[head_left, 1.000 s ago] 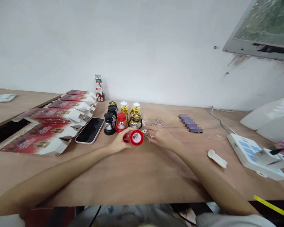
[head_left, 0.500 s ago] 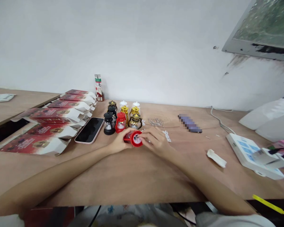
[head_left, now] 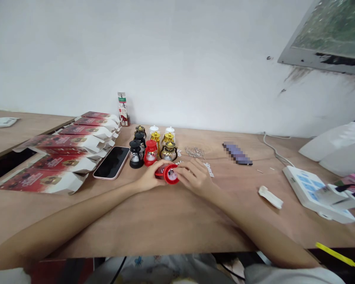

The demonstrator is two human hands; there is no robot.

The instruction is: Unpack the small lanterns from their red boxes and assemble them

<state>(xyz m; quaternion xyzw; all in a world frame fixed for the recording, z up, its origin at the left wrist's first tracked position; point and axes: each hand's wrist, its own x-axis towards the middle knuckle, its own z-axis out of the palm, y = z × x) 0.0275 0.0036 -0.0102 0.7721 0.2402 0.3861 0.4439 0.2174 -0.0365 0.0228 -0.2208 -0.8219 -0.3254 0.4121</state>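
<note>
My left hand [head_left: 150,177] is wrapped round a small red lantern [head_left: 169,177], tilted over so that its round underside faces me. Within the red rim the base looks pale with dark details. My right hand [head_left: 197,178] has its fingertips pinched together at that underside; whatever they hold is too small to make out. Just behind my hands stand several upright mini lanterns: a red lantern [head_left: 150,153], a black lantern [head_left: 136,154], a bronze-coloured lantern [head_left: 169,151], with gold and white ones further back. Small metal pieces [head_left: 194,152] lie in a heap to their right.
Red-and-white printed boxes [head_left: 56,161] lie in a row on the left, beside a pink-edged phone [head_left: 111,162]. A slim bottle [head_left: 123,112] stands by the wall. To the right are a pixelated phone [head_left: 237,153], a white scrap [head_left: 270,197] and a power strip [head_left: 304,189] with plugs.
My right fingers have shifted slightly at the lantern's underside. The lantern stays in my left hand, in nearly the same place.
</note>
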